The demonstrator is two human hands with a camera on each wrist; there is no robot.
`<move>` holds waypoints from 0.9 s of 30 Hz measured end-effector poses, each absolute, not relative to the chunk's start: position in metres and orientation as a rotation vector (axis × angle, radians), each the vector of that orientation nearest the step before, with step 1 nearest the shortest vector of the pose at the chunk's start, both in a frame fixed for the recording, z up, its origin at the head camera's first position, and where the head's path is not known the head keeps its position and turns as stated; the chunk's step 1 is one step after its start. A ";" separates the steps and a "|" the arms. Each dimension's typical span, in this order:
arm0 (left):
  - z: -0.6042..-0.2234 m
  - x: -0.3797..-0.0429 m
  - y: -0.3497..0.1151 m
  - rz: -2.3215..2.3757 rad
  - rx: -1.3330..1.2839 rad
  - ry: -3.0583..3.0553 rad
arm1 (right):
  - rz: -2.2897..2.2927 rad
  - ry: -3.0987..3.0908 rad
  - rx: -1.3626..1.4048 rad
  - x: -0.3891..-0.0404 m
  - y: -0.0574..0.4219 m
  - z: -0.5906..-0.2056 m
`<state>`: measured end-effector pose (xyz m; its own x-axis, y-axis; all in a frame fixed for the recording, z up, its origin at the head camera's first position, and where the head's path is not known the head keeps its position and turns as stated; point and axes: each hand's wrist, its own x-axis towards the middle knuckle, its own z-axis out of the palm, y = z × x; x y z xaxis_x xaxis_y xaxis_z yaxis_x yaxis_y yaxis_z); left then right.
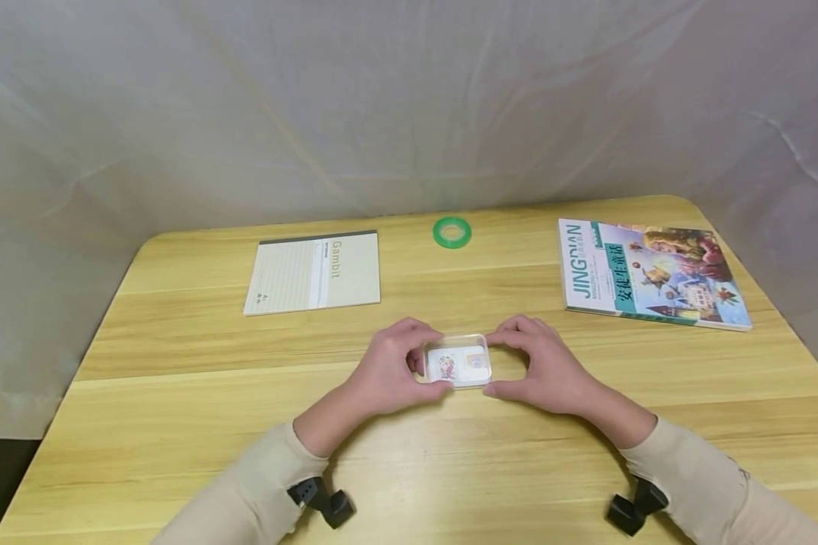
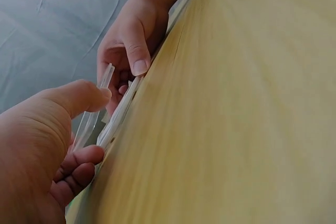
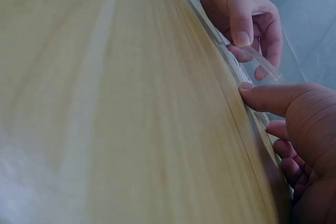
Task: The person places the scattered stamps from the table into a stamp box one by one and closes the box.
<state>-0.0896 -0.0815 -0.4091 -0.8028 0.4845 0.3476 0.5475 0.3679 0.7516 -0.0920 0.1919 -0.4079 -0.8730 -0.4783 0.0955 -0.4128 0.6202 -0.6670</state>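
In the head view a small clear plastic box [image 1: 458, 376] lies on the table between the two hands, with white printed contents showing a reddish picture and an orange patch. My left hand [image 1: 394, 369] pinches the box's clear lid [image 1: 465, 340] between thumb and fingers. The left wrist view shows this lid [image 2: 90, 121] tilted, raised off the box [image 2: 119, 115] at one end. From the other side, my right hand [image 1: 545, 369] grips the box by its end, thumb at the near edge and fingers at the far edge. The lid [image 3: 265, 65] also appears in the right wrist view.
A Gambit notebook [image 1: 293, 276] lies at the back left of the wooden table [image 1: 198, 424]. Behind the box is a green tape roll [image 1: 441, 235]. An illustrated book [image 1: 654, 276] lies at the back right, and a pale curtain [image 1: 409, 106] hangs behind the table.
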 end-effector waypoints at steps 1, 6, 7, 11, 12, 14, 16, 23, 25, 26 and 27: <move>-0.409 -0.090 -0.081 -1.433 -0.962 -2.541 | -1.094 2.745 -0.755 -0.092 0.192 -0.408; -0.408 -0.089 -0.078 -1.393 -0.960 -2.555 | -1.085 2.753 -0.758 -0.092 0.192 -0.408; -0.408 -0.089 -0.077 -1.383 -0.959 -2.562 | -1.084 2.754 -0.759 -0.092 0.192 -0.408; -0.406 -0.088 -0.076 -1.364 -0.949 -2.602 | -1.086 2.751 -0.758 -0.092 0.192 -0.407; -0.406 -0.088 -0.075 -1.361 -0.946 -2.613 | -1.087 2.749 -0.757 -0.092 0.192 -0.407; -0.406 -0.088 -0.075 -1.347 -0.942 -2.634 | -1.088 2.747 -0.755 -0.092 0.192 -0.406; -0.407 -0.088 -0.075 -1.330 -0.943 -2.648 | -1.090 2.744 -0.752 -0.092 0.191 -0.405; -0.407 -0.088 -0.075 -1.266 -0.971 -2.655 | -1.101 2.733 -0.754 -0.092 0.191 -0.405; -0.406 -0.088 -0.075 -1.255 -0.974 -2.658 | -1.108 2.729 -0.755 -0.092 0.192 -0.405; -0.406 -0.088 -0.075 -1.251 -0.974 -2.661 | -1.110 2.727 -0.756 -0.092 0.192 -0.405; -0.406 -0.088 -0.075 -1.251 -0.973 -2.664 | -1.111 2.727 -0.757 -0.092 0.192 -0.406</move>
